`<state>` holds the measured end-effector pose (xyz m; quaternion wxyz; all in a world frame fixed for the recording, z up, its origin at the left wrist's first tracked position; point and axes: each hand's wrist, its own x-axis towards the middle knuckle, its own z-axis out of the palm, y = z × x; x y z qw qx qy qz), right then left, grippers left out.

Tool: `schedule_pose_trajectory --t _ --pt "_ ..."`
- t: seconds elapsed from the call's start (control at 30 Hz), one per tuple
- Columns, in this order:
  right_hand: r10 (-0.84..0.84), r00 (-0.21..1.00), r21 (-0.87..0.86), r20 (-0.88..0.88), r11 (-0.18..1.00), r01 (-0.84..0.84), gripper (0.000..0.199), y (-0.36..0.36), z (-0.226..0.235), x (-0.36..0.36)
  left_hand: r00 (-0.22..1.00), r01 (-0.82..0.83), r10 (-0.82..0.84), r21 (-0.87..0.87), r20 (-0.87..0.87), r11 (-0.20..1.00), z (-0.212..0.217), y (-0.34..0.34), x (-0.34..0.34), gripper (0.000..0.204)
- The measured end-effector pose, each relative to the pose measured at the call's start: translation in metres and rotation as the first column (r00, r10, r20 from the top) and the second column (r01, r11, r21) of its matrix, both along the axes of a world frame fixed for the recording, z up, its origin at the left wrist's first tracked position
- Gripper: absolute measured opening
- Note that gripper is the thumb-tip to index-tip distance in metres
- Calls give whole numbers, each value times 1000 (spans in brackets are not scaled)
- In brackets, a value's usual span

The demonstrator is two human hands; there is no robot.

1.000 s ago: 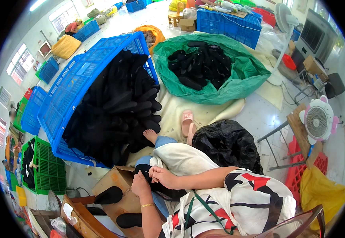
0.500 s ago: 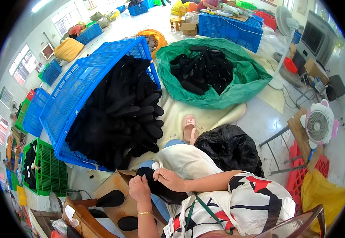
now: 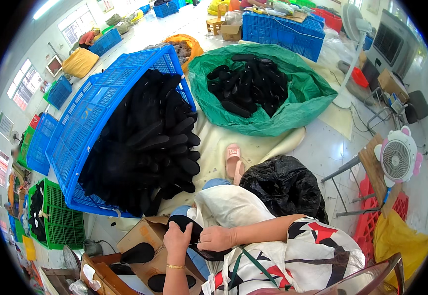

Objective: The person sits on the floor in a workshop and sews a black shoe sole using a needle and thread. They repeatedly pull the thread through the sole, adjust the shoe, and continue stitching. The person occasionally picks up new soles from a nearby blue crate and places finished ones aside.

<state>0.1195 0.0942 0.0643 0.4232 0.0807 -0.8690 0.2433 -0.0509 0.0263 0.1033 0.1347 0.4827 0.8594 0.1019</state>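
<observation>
Gripping a black insole (image 3: 194, 231) low in the frame, just left of centre, both hands work over the person's lap. The left hand (image 3: 176, 241) has its fingers curled over the near-left edge of the piece, clamped on it, a thin gold bracelet (image 3: 175, 266) on the wrist below. The right hand (image 3: 217, 239) comes in from the right, its fingers pinched together on the same piece just beside the left hand; whether it also holds a small tool cannot be told.

Left of the hands sits an open cardboard box (image 3: 142, 236) with 1 dark insole (image 3: 137, 253) lying on its flap and another below it near the bottom edge. A white cloth bundle (image 3: 226, 206) lies on the lap just above the hands, and a black plastic bag (image 3: 282, 184) bulges right of it. A foot in a pink slipper (image 3: 232, 160) shows at centre frame.

Filling the left-centre of the frame, a big blue plastic crate (image 3: 101, 108) is tipped on its side, spilling a heap of black insoles (image 3: 150, 142) toward the person. At upper centre, a green sack (image 3: 302, 98) lies open with more black pieces inside. A small white fan (image 3: 397, 160) stands on a wooden stool at the right edge, and green crates (image 3: 61, 221) sit at lower left.
</observation>
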Motion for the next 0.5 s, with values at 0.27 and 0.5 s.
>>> schedule_pose_trajectory --t 0.27,0.5 --pt "61 991 -224 121 974 -33 13 -6 9 5 990 36 -8 197 -142 980 -18 -25 -12 31" --pt "227 927 -877 300 448 174 22 -7 14 -5 974 -157 110 241 198 958 -37 -29 -27 30"
